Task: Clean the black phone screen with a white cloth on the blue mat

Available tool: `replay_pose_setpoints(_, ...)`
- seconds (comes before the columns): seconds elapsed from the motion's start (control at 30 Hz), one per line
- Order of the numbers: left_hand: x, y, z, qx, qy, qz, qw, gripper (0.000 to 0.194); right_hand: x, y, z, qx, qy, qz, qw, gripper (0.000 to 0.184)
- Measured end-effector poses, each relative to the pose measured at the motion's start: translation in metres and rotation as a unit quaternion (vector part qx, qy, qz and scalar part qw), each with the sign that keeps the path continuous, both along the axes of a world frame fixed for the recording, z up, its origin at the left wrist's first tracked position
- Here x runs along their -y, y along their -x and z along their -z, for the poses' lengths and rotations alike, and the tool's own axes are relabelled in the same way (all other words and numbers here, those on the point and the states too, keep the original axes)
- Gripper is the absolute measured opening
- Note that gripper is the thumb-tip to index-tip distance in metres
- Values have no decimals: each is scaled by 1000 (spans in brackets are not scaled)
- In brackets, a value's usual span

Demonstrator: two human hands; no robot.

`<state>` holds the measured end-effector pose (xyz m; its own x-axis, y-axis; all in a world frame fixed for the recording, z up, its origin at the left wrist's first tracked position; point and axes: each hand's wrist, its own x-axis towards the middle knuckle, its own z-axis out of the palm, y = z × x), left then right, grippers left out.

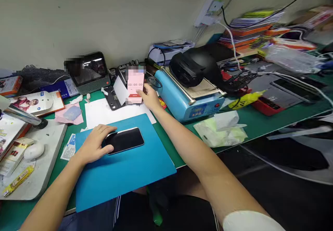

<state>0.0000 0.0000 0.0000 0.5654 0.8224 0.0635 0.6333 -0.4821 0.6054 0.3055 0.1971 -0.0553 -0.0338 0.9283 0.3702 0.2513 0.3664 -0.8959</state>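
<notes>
Looks v. early to me, b/c the pink-screen phone [135,76] has a clock w/ all zeros on it. What's done: the black phone [127,140] is laid flat on the blue mat [125,175], a bit tilted to the mat's sides. Its screen is dark & I see no open part on it. So I'd guess most of the work on it is left, tho I can't tell for sure.

The L hand [95,143] is at the black phone's left end, thumb by the near edge & fingers by the far edge. Thumb & fingers are apart w/ the phone's end btwn them; can't tell if they squeeze.

The R hand [151,97] is at the pink-screen phone, thumb on its low part. Can't tell if it grips or just taps. That phone stands up behind the mat, by a black case [112,99] & white paper [95,113]. I see no tool in either hand. A blue machine [177,102] is to the right.
</notes>
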Motion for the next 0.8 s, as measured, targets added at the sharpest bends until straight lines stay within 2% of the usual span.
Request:
replay_pose_setpoints(0.13,0,1,3,10,6,-7,1000,83,-2,-2,7,-8,6,-1,1000,62)
replay_pose_setpoints(0.3,1,3,6,22,10,-9,1000,83,0,-1,9,-14,14,-4,1000,69)
replay_pose_setpoints(0.57,0,2,0,22,11,-12,1000,82,7,0,0,-13,11,8,1000,93)
replay_pose_setpoints(0.7,1,0,-4,23,7,-10,1000,80,14,-2,-5,10,-9,36,999,97)
replay_pose_setpoints(0.8,-2,-1,-4,16,-31,-13,999,75,20,-10,-16,43,-33,66,996,92)
